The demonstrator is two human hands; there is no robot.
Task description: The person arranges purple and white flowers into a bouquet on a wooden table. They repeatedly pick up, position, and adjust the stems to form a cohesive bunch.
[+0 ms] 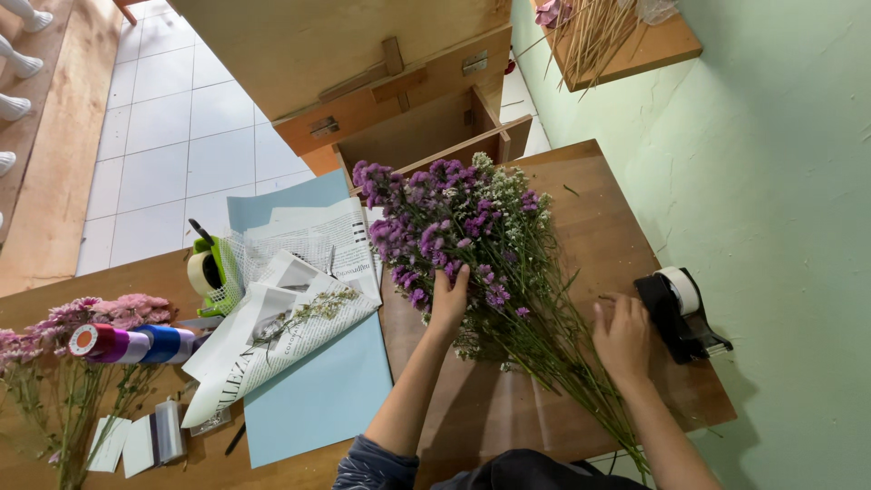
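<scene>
Left hand (448,299), centre of frame: fingers spread and pressed up into the purple and white flower bunch (463,236), palm laid against the blooms; a loose touch is seen, not a closed grasp. Forearm runs down to the bottom centre, sleeve pushed up near the elbow.

Right hand (622,338), right of centre: laid flat, fingers open and extended, resting over the green stems (581,381) where they fan toward the lower right. Nothing is clamped in it. Wrist and forearm leave the frame at the lower right.

The flower bunch lies on the wooden table (626,227), heads toward upper centre, stems trailing to the bottom right edge.

Just beside the right hand, at the right edge of the table: a black tape dispenser (676,318) holding a white roll.

Left of the left hand: a newspaper-print wrapping sheet (290,318) with a small sprig on it, laid over light blue paper (318,399). Further left: a green tape dispenser (210,272) holding a roll, then ribbon spools (132,343) in red, purple and blue. Pink flowers (100,313) are seen at the far left.

Upper centre: an open wooden drawer (426,127); its contents cannot be made out. Upper right: a wooden shelf (653,45) holding dried stalks.
</scene>
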